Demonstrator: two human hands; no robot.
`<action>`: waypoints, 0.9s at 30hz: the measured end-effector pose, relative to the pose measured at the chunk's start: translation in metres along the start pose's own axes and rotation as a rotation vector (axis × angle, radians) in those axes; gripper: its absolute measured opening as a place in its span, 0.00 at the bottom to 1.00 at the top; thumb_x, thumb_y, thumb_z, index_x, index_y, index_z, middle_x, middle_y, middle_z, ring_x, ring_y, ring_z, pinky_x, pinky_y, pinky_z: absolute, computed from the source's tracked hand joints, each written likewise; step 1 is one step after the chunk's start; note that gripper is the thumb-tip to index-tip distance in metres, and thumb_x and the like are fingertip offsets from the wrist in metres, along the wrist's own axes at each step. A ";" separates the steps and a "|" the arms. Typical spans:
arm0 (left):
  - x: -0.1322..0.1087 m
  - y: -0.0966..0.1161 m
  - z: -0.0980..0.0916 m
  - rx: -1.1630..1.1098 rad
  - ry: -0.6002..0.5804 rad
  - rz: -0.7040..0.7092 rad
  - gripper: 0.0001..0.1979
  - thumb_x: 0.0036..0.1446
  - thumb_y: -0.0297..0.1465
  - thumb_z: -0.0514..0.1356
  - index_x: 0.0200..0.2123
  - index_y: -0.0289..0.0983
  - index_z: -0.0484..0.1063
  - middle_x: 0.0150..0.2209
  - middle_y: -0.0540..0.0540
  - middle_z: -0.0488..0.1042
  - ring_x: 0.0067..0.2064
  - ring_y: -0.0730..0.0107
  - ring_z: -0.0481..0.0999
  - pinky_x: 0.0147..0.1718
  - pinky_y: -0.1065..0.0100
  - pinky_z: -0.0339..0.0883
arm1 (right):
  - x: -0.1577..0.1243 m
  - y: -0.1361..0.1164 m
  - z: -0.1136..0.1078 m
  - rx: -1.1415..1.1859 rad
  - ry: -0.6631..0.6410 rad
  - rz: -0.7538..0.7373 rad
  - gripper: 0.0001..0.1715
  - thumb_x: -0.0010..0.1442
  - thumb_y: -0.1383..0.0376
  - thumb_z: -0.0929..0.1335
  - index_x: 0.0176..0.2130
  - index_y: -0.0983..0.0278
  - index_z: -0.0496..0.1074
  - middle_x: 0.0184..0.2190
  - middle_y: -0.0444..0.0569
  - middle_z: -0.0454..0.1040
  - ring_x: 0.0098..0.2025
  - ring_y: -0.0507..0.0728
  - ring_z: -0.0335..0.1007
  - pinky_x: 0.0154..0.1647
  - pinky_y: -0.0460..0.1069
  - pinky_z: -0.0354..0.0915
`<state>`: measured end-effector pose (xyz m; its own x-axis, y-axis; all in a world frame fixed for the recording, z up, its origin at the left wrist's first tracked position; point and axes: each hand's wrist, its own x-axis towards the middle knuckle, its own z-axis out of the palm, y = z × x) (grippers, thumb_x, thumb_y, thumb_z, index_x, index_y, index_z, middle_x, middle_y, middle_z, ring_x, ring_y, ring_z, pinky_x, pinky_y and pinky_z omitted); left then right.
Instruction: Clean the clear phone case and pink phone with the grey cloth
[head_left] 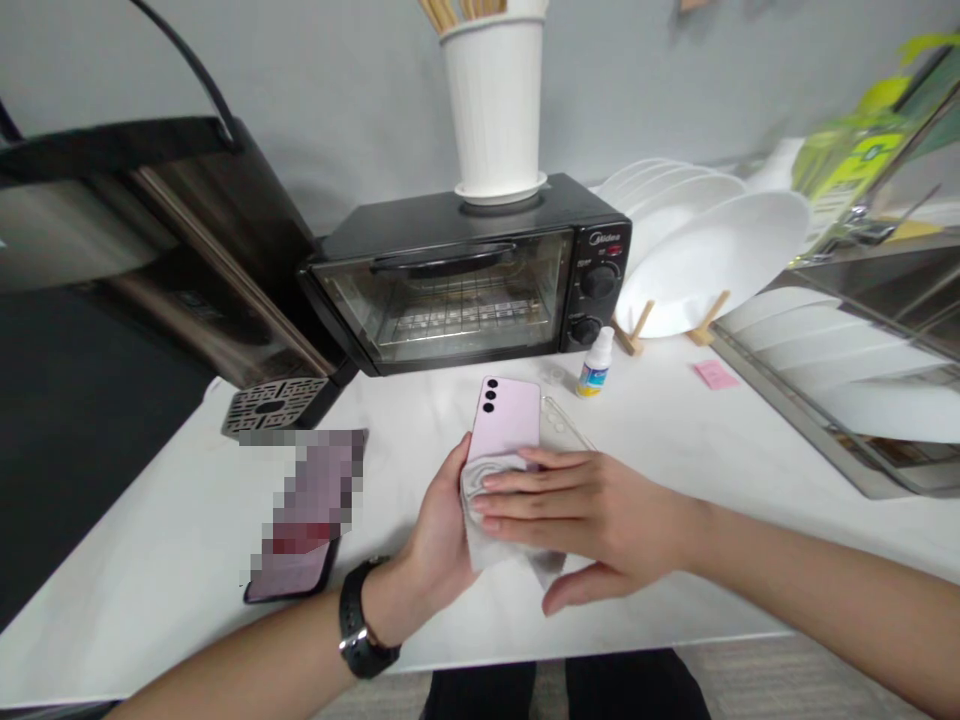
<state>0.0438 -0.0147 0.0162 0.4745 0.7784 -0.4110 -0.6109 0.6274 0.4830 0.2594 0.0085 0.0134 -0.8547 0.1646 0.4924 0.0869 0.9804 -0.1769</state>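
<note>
My left hand (439,530) holds a pale pink smartphone (504,420) upright at a tilt, its back facing up with several black camera lenses at the top. A white cloth (495,515) wraps the phone's lower half, which it hides. My right hand (577,505) lies flat on the cloth, pressing it against the phone. Just beyond the hands, a clear phone case (566,425) lies on the white table (150,600). A second phone (296,570), its screen lit and partly pixelated, lies to the left of my left hand.
A black Midea toaster oven (450,295) stands behind, with a small white-and-blue bottle (596,365) by its corner. A white plate (712,260) leans in a wooden rack. A pink sticky note (715,374) and a steel sink (847,370) are on the right.
</note>
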 end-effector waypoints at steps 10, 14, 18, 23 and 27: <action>-0.008 -0.006 0.014 0.141 0.111 -0.062 0.22 0.77 0.44 0.54 0.48 0.38 0.85 0.44 0.38 0.87 0.41 0.53 0.85 0.33 0.58 0.81 | -0.008 0.021 0.000 -0.141 0.207 0.355 0.53 0.74 0.42 0.69 0.83 0.57 0.48 0.77 0.57 0.60 0.77 0.72 0.59 0.80 0.72 0.53; -0.006 -0.010 0.011 0.105 0.123 -0.015 0.22 0.78 0.40 0.52 0.47 0.38 0.86 0.44 0.40 0.88 0.41 0.58 0.85 0.34 0.64 0.78 | 0.002 0.007 -0.001 -0.069 0.065 0.182 0.47 0.78 0.42 0.64 0.81 0.65 0.54 0.76 0.58 0.61 0.79 0.62 0.56 0.83 0.61 0.47; -0.002 -0.005 0.007 0.003 0.137 0.055 0.22 0.78 0.39 0.54 0.40 0.37 0.86 0.42 0.41 0.88 0.42 0.61 0.85 0.43 0.67 0.79 | 0.005 -0.001 -0.004 -0.037 -0.001 0.007 0.37 0.82 0.46 0.60 0.73 0.68 0.69 0.71 0.53 0.70 0.77 0.57 0.60 0.84 0.55 0.44; -0.004 0.004 0.011 0.036 0.136 0.104 0.18 0.76 0.39 0.57 0.48 0.39 0.86 0.42 0.43 0.88 0.36 0.59 0.84 0.33 0.62 0.79 | -0.009 0.011 -0.005 -0.115 0.172 0.148 0.34 0.80 0.52 0.64 0.77 0.63 0.64 0.68 0.55 0.74 0.73 0.60 0.69 0.82 0.60 0.52; -0.008 0.002 0.012 0.061 0.131 0.031 0.14 0.75 0.39 0.60 0.46 0.41 0.85 0.40 0.44 0.87 0.36 0.57 0.84 0.32 0.58 0.82 | -0.015 0.024 -0.002 -0.190 0.194 0.327 0.47 0.78 0.47 0.66 0.83 0.59 0.48 0.74 0.59 0.64 0.76 0.68 0.61 0.82 0.70 0.46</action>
<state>0.0464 -0.0197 0.0301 0.3664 0.7906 -0.4906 -0.5827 0.6060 0.5414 0.2751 0.0299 0.0035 -0.6558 0.4695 0.5912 0.4455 0.8729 -0.1991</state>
